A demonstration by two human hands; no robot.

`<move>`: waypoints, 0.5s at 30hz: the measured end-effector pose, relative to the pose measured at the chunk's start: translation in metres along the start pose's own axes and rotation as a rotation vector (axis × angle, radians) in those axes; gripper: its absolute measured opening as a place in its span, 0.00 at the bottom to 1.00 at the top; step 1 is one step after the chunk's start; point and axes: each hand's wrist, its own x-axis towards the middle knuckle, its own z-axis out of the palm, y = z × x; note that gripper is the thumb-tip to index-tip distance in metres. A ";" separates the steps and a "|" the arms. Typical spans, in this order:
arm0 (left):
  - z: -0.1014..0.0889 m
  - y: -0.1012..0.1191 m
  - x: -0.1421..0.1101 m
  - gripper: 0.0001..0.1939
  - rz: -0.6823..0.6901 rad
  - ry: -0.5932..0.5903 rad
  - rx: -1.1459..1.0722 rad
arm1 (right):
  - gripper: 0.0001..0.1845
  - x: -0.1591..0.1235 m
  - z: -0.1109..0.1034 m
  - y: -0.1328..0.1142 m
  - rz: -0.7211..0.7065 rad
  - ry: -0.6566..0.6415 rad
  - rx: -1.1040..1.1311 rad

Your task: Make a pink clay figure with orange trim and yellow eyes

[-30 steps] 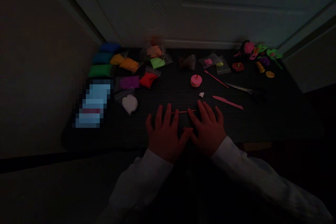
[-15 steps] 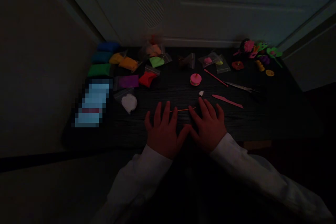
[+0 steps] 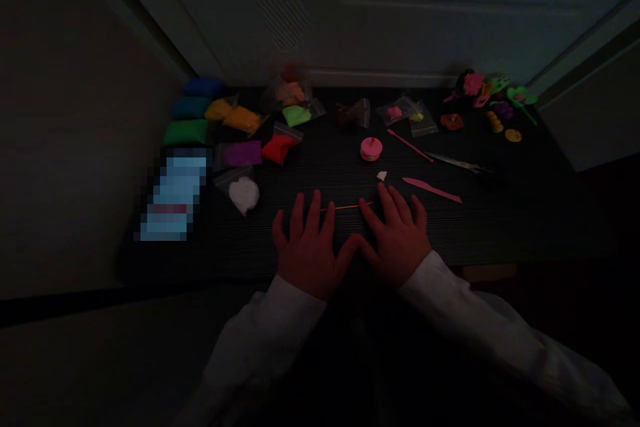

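A thin orange strand (image 3: 346,207), probably clay, lies on the dark tabletop between my two hands. My left hand (image 3: 307,247) rests palm down with its fingers spread, and its index and middle fingertips are over the strand's left end. My right hand (image 3: 399,233) is also flat and spread, its index fingertip touching the strand near the right end. Both thumbs meet at the tips near the table's front. Just beyond my right fingertips sits a small white piece (image 3: 382,176). Behind it stands a small pink round cake-like model (image 3: 371,149).
Bagged clay lies at left, including white (image 3: 244,195), purple (image 3: 243,154) and red (image 3: 279,148). A lit phone (image 3: 173,195) is at far left. To the right are a pink knife-shaped tool (image 3: 433,189), a pink stick (image 3: 410,145), scissors (image 3: 457,163) and colourful models (image 3: 473,85).
The view has shifted slightly. My left index fingertip has slid a little to the left, and slightly more of the orange strand shows. My right hand stays nearly in place.
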 end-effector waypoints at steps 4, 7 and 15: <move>-0.001 0.000 0.000 0.28 -0.018 -0.017 -0.004 | 0.30 0.000 -0.001 0.000 0.004 -0.006 0.013; -0.001 0.000 0.001 0.29 -0.028 -0.026 -0.001 | 0.30 -0.001 -0.002 0.000 0.007 -0.013 0.021; -0.002 -0.001 0.000 0.27 -0.024 0.000 -0.016 | 0.29 -0.002 -0.002 0.002 0.018 -0.008 0.014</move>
